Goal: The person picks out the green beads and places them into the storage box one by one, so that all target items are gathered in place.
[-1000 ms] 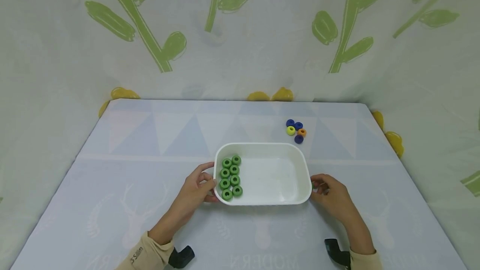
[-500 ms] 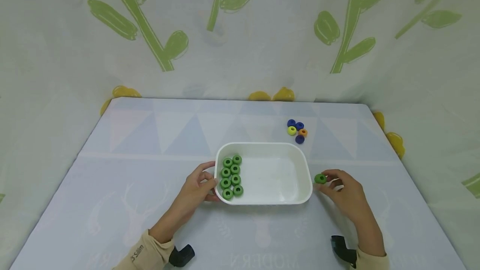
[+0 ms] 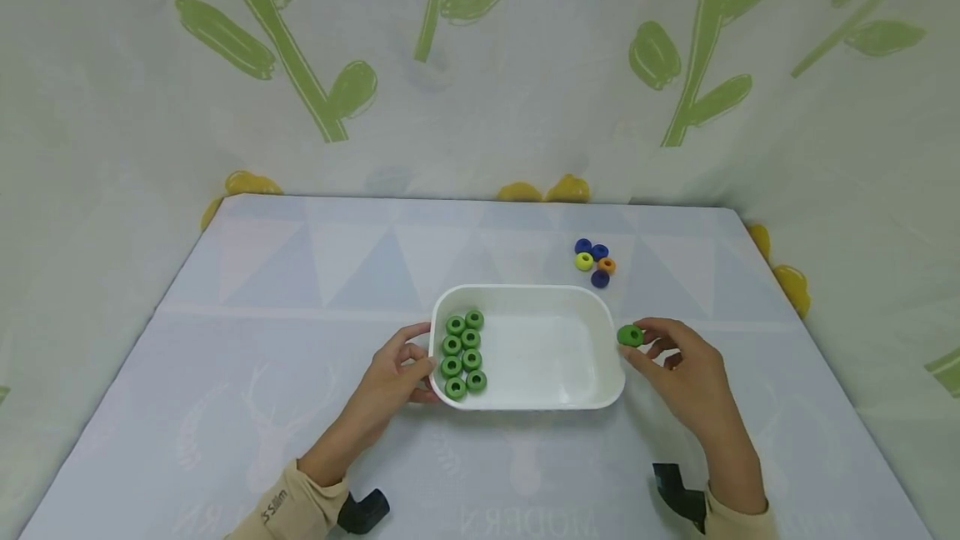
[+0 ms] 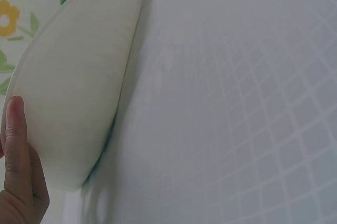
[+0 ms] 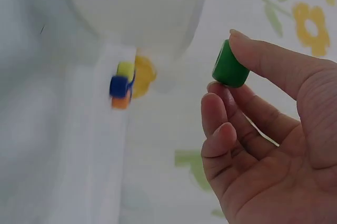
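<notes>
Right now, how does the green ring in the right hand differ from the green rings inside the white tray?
The green ring is pinched by the right hand outside the white tray, off its right end; the green rings in the tray lie flat at its left end. It is single; they form two neat columns. It is tilted on edge; they show their holes upward. All look alike in colour and shape.
</notes>
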{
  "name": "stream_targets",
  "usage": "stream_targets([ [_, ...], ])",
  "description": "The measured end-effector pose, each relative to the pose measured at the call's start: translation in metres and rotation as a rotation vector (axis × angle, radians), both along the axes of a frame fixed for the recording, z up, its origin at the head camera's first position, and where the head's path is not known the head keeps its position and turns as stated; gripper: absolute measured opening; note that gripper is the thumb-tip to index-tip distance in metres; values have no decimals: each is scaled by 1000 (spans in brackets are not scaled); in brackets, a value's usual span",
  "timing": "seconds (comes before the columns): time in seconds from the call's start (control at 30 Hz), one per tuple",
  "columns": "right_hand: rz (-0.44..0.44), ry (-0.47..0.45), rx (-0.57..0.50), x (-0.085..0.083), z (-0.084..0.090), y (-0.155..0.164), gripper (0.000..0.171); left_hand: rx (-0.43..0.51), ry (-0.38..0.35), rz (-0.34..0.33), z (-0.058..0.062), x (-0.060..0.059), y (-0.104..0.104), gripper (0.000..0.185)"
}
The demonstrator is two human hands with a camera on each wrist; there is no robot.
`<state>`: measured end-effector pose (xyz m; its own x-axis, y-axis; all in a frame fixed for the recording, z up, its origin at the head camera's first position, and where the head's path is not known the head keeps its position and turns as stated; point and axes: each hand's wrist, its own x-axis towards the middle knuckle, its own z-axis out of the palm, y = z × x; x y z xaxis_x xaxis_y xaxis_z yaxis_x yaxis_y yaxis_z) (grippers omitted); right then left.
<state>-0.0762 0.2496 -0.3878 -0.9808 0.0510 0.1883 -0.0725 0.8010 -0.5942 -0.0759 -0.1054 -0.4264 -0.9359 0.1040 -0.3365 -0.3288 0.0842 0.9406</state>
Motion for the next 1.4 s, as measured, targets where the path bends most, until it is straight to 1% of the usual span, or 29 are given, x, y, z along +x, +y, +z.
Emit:
stream_targets([
  [0.17,88,-9,4,-7,1,-23,36,-1,-2,2,0,0,0,54],
  [0.23,143,-6,2,-10,-1,-34,35,1,-2,1,0,0,0,54],
  [0.33,235,-29,11,-14,-4,-51,33,6,-3,-1,0,0,0,54],
  [0.4,287,-57,17,-16,-8,-62,32,7,-3,-4,0,0,0,54],
  [0.5,354,-124,37,-21,-13,-78,30,12,-4,-7,-1,0,0,55],
  [0.67,432,-238,74,-29,-19,-97,29,17,-2,-13,0,-1,-1,55],
  [0.8,481,-317,102,-35,-24,-107,26,14,-3,-7,-1,-1,-1,55],
  [0.93,510,-355,118,-38,-28,-112,23,15,-7,-4,-2,0,-1,55],
  [1.2,555,-389,101,-40,-31,-117,24,17,-5,-6,-3,0,-2,55],
  [1.4,587,-378,124,-39,-29,-119,24,19,-4,-8,-3,-1,-3,55],
])
